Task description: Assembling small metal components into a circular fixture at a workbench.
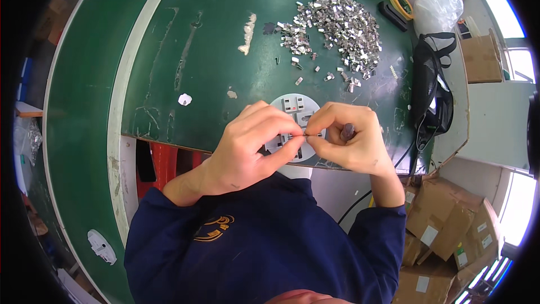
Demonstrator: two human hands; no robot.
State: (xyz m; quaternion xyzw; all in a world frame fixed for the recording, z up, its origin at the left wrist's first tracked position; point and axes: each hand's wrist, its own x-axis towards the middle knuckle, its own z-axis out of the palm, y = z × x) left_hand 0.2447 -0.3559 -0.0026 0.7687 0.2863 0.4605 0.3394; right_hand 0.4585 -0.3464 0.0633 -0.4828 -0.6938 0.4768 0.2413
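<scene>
Both hands meet over a round light-grey plate (279, 103) with raised blocks and slots, at the table's near edge. My left hand (256, 141) pinches with thumb and forefinger at a tiny piece too small to name. From the right, my right hand (351, 138) brings its thumb and forefinger to the same spot. A dark rounded end of a tool, perhaps a handle (347, 131), shows inside the curled fingers of the right hand. The rest of that tool is hidden. My fingers cover much of the plate.
Small metal pieces (343, 25) lie heaped on the green table (219, 79), several scattered nearer. At the right are yellow tape (401, 4), a plastic bag (439, 0) and a black bag (432, 90). Cardboard boxes (444, 219) stand lower right. A white part (102, 247) lies left.
</scene>
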